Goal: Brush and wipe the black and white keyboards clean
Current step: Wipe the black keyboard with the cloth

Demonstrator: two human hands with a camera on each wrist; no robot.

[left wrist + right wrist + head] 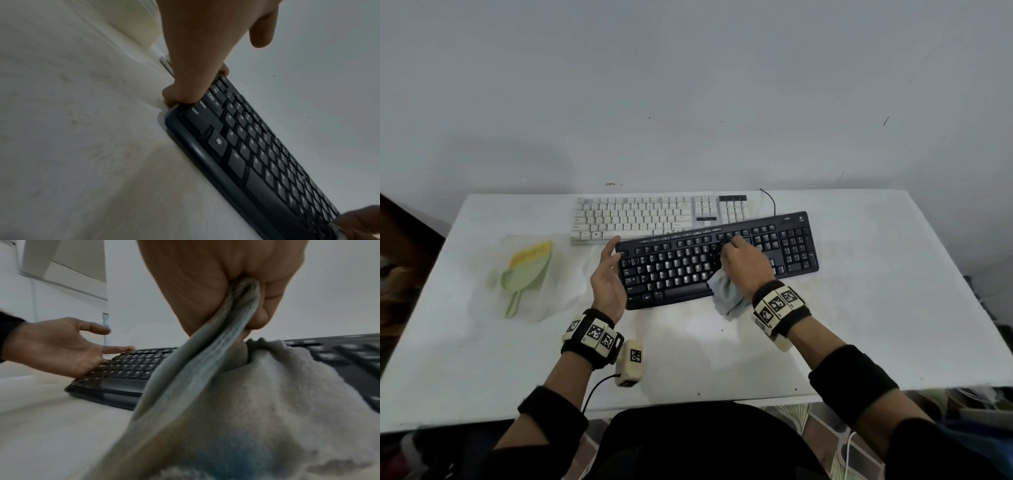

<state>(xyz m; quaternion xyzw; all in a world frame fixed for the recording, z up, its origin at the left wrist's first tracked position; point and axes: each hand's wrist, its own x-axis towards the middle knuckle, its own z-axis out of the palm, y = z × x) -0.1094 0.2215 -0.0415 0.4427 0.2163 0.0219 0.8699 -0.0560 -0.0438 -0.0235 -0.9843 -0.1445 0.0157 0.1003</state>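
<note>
So I had the black keyboard lying angled on the table, its far edge overlapping the white keyboard. My left hand rested flat against its left end, fingers relaxed. My right hand sat on the middle keys, bunching the cloth, and the brush lay well off to the left

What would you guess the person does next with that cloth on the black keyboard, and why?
Probably drag the cloth sideways along the keys. The right hand grips it bunched and already sits on the black keyboard near its middle, while the left hand lies open against the keyboard's left end, steadying it. The brush lies unused on the table, and the white keyboard waits behind.
</note>
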